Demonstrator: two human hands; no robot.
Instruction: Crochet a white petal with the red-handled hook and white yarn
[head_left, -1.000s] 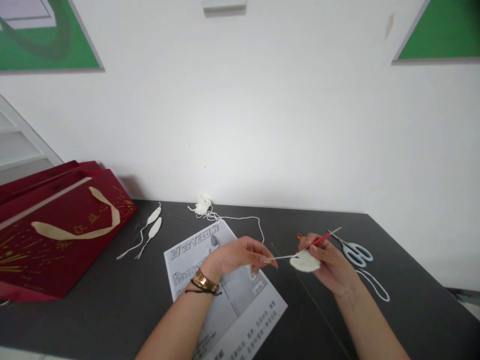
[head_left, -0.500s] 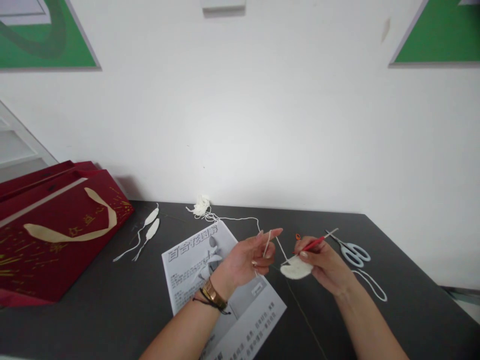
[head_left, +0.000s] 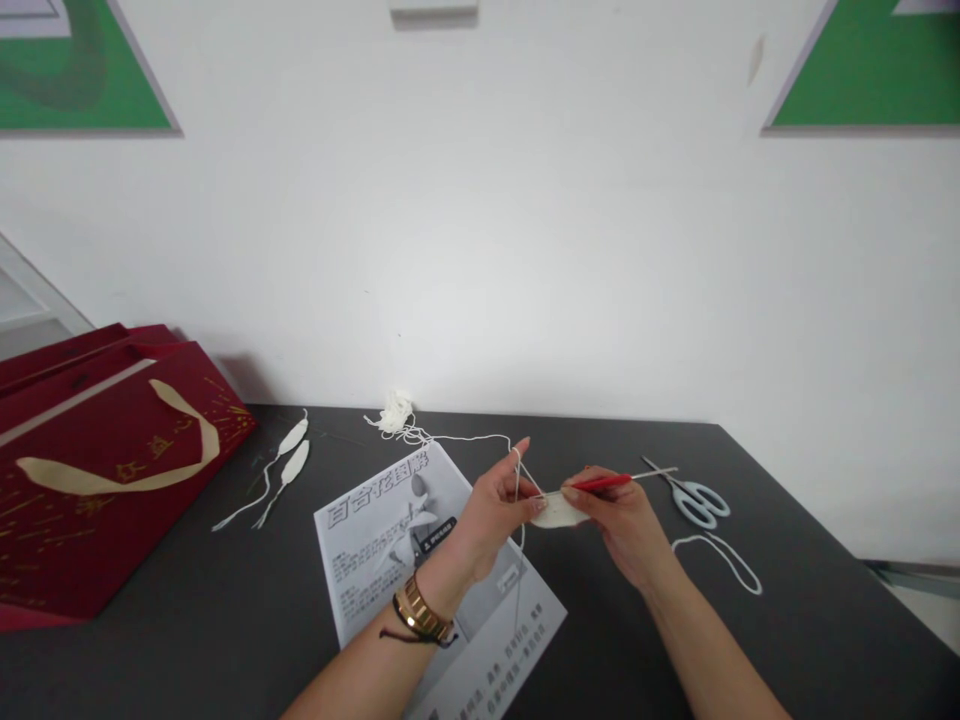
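Observation:
My left hand (head_left: 499, 505) pinches the left end of a white crocheted piece (head_left: 556, 512), its index finger raised with white yarn (head_left: 517, 480) looped over it. In my right hand (head_left: 619, 515) is a crochet hook (head_left: 604, 483) with a red handle, its tip hidden at the top edge of the piece. The right fingers also touch the right end of that piece. From the raised finger the yarn runs back to a loose white yarn heap (head_left: 395, 412) by the wall. Beneath my left forearm lies a printed pattern sheet (head_left: 360, 560).
Scissors (head_left: 699, 503) with pale blue handles and a white cord loop (head_left: 731, 560) lie to the right. Two white crocheted petal-like pieces (head_left: 295, 462) with yarn tails are at the left, beside a red gift bag (head_left: 127, 480). A white wall (head_left: 570, 250) bounds the black table (head_left: 225, 620).
My left hand has closed its thumb onto the crocheted piece, which it did not hold before. The piece and my right hand have shifted left and slightly up, and the hook lies flatter.

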